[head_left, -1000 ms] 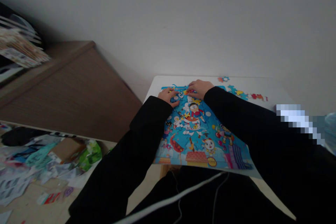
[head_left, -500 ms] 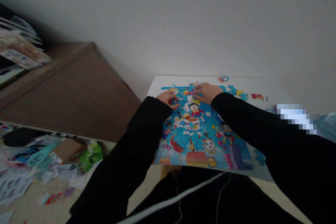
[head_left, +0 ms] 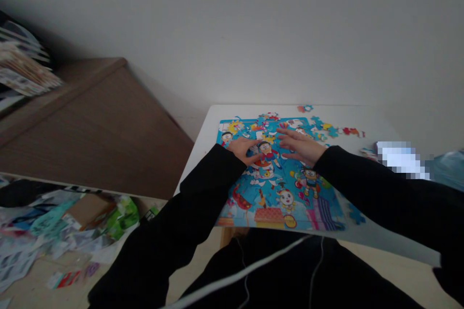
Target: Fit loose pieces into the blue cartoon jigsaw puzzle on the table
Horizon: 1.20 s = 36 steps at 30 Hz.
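A blue cartoon jigsaw puzzle (head_left: 270, 193) lies on a white table, its lower part joined into one picture. My left hand (head_left: 244, 148) rests on the puzzle's left middle, thumb and fingers apart beside a figure in a red top. Over the right middle is my right hand (head_left: 299, 147), its fingers spread and pointing left, with nothing visible in them. Loose puzzle pieces (head_left: 268, 116) overlap the board's top edge. Part of the puzzle is hidden beneath both hands and the black sleeves.
More loose pieces (head_left: 328, 128) lie right of the board, and one blue piece (head_left: 356, 215) is near my right forearm. A blurred-out bright object (head_left: 400, 159) is at the right. A wooden cabinet (head_left: 90, 125) stands left; bags and papers (head_left: 83, 222) litter the floor. A white cable (head_left: 239, 275) crosses my lap.
Both hands have moved from the puzzle's upper part toward its middle. My left hand shifted right and nearer; my right hand came nearer and its fingers spread.
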Motion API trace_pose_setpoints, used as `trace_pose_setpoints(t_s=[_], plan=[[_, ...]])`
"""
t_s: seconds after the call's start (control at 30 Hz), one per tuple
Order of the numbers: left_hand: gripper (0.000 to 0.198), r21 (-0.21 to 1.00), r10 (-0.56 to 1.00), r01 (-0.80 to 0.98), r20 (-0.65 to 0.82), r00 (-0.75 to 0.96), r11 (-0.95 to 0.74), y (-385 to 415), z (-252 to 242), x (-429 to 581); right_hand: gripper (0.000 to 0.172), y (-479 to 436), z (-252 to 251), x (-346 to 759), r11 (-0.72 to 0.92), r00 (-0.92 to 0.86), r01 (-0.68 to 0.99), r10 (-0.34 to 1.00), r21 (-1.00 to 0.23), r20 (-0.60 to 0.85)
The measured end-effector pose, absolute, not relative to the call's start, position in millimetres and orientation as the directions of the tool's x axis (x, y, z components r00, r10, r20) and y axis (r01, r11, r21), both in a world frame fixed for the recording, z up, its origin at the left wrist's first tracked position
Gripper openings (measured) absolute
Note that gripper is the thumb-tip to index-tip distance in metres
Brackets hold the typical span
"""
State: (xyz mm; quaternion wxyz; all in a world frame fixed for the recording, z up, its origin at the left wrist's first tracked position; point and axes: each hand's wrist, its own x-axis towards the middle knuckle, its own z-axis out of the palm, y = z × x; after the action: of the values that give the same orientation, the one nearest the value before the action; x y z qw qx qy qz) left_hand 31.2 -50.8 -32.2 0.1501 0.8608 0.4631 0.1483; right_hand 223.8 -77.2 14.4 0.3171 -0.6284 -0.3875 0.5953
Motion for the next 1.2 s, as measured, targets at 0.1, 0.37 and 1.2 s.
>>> trace_pose_setpoints(t_s=[0.1,0.37,1.2], plan=[[0.048,0.582,0.909,0.724,0.068,0.411,-0.371,-55.6,-32.8,36.0,0.050,-77.0,19.5,220.3,-0.523,0.021,0.076,0.852,-0.849,-0.523],[0.068,0.994,0.923,0.105,-0.073,0.379,0.035,-46.5,-43.4,35.0,0.039,-64.6,23.1,223.4,-0.583,0.058,-0.035,0.810,-0.812,-0.584],[0.054,0.956,0.964,-0.161,-0.257,-0.069,0.243,-37.4,-37.3,35.9,0.022,-52.3,-0.9,194.6,-0.559,-0.121,-0.161,0.829,-0.813,-0.546]])
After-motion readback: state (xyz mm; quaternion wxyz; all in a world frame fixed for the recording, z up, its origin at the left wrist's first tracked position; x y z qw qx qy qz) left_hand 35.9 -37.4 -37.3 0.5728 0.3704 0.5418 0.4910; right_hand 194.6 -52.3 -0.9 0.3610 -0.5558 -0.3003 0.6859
